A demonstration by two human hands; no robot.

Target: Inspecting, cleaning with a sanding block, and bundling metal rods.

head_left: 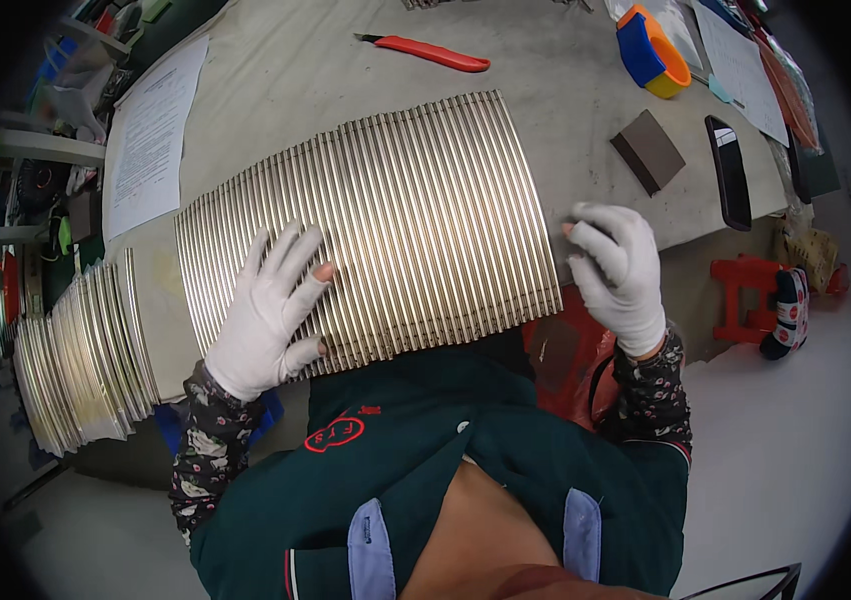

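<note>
Many slim, shiny metal rods (375, 220) lie side by side in a wide row on the table in front of me. My left hand (265, 310), in a white glove with some bare fingertips, rests spread on the left part of this row and holds nothing. Just beyond the right end of the row hovers my right hand (617, 270), gloved the same way. Its fingers are loosely curled, with a gap between thumb and forefinger, and I see nothing in them. A second batch of metal rods (85, 350) sits at the far left.
A red-handled cutter (430, 52) lies at the back. To the right are a blue and orange tape ring (653, 55), a dark brown block (648, 152) and a phone (728, 172). Printed paper (157, 135) lies at left. A red stool (745, 298) stands beyond the right table edge.
</note>
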